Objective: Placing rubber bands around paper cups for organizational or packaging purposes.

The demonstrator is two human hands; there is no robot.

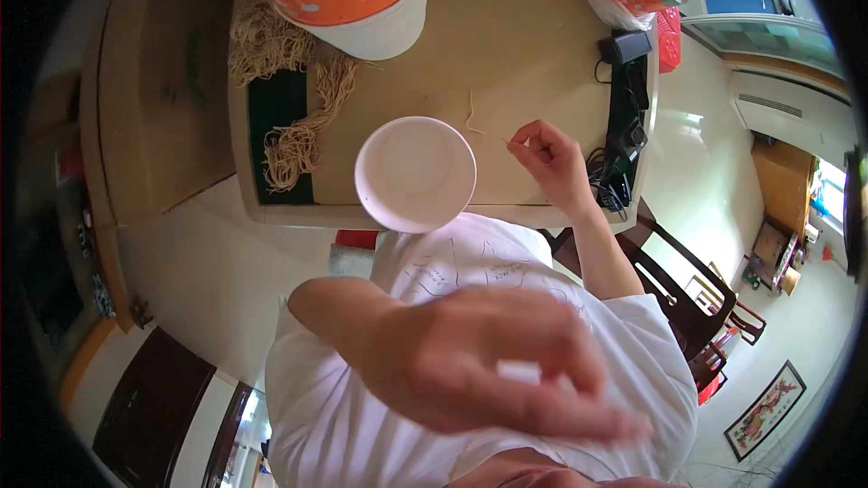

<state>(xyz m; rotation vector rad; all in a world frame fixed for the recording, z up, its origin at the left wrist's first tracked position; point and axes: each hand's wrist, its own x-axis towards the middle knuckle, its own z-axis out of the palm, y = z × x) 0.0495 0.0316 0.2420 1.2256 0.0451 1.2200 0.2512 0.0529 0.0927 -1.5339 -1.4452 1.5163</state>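
Currently your right hand (551,155) pinches a thin pale noodle strand (484,131) on the tan wooden surface (524,45) beside the round white bowl (415,173), your blurred left hand (488,361) raised, fingers loosely apart; next, judged, lift it bowlward.

You wear a white short-sleeved T-shirt (624,334) with thin dark line drawings and small writing printed across the chest. The fabric is plain and loose, folding softly over your belly. Both forearms are bare, with no watch, bracelet or ring to be seen. Your left hand (488,361) shows large and blurred close to the camera; your right hand (551,158) shows sharply, fingers bare.
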